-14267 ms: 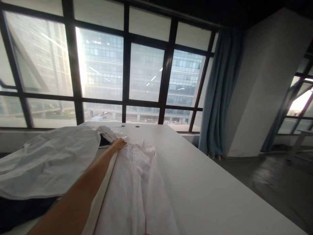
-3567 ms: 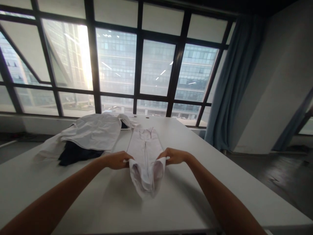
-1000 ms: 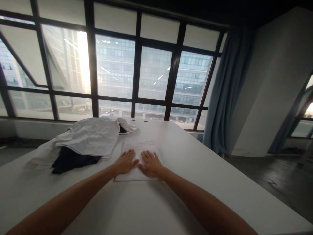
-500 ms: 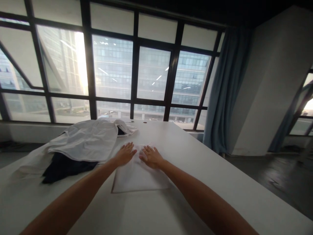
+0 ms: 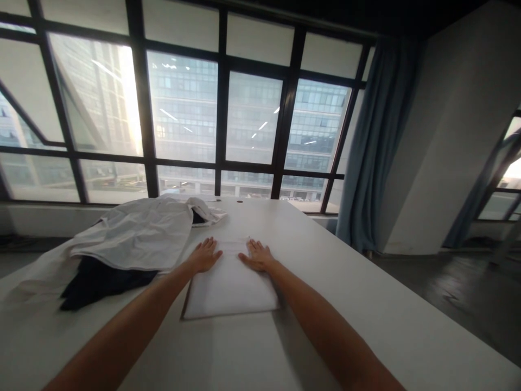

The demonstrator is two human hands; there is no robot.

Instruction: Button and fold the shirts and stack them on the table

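A flat white rectangular piece (image 5: 234, 293) with a thin dark edge lies on the white table in front of me; it looks like folded cloth, perhaps in a clear bag, but I cannot tell. My left hand (image 5: 205, 255) rests flat on its far left corner, fingers stretched out. On the far right part, my right hand (image 5: 258, 256) lies palm down with its fingers spread. Neither hand grips anything. Between them the far edge of the white piece looks fairly smooth.
Left of my hands lies a heap of white garments (image 5: 134, 233), with dark cloth (image 5: 101, 282) sticking out beneath. The white table (image 5: 345, 288) reaches toward tall windows. A blue curtain (image 5: 368, 157) hangs at the right beside a pillar (image 5: 427, 163).
My right hand has slid to the right, away from my left hand. The white piece looks flatter where it was bunched between the hands. The view has shifted slightly.
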